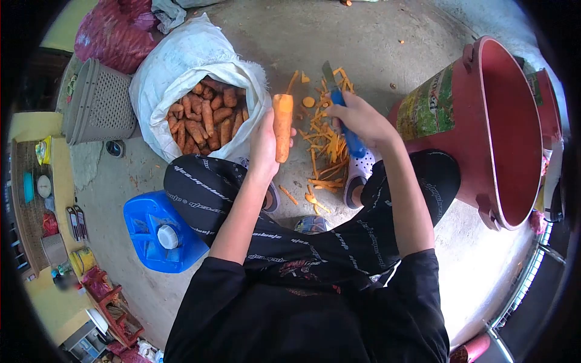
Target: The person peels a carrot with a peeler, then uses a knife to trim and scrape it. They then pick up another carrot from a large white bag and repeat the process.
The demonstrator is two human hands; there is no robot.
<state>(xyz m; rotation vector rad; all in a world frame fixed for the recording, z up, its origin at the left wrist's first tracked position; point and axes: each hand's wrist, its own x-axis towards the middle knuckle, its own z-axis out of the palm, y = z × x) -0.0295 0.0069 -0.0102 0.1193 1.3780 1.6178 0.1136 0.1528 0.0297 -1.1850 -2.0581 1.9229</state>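
My left hand (264,145) is closed around a thick carrot (282,126), held upright, its upper end bright orange and freshly pared. A thin strip of peel sticks up at the carrot's top. To the right, my right hand (365,123) grips a knife (351,140) by its blue handle, the metal blade pointing up and away from me, apart from the carrot. Orange peel strips (327,144) lie heaped on the floor below, between my feet. A white sack (181,57) of unpeeled carrots (207,116) stands open at the left, near my left hand.
A large red bin (475,199) lies tilted at my right, its mouth facing right. On the left are a blue jerrycan (142,233), stacked grey baskets (104,100) and a red mesh sack (112,39). My legs flank the peel heap on the concrete floor.
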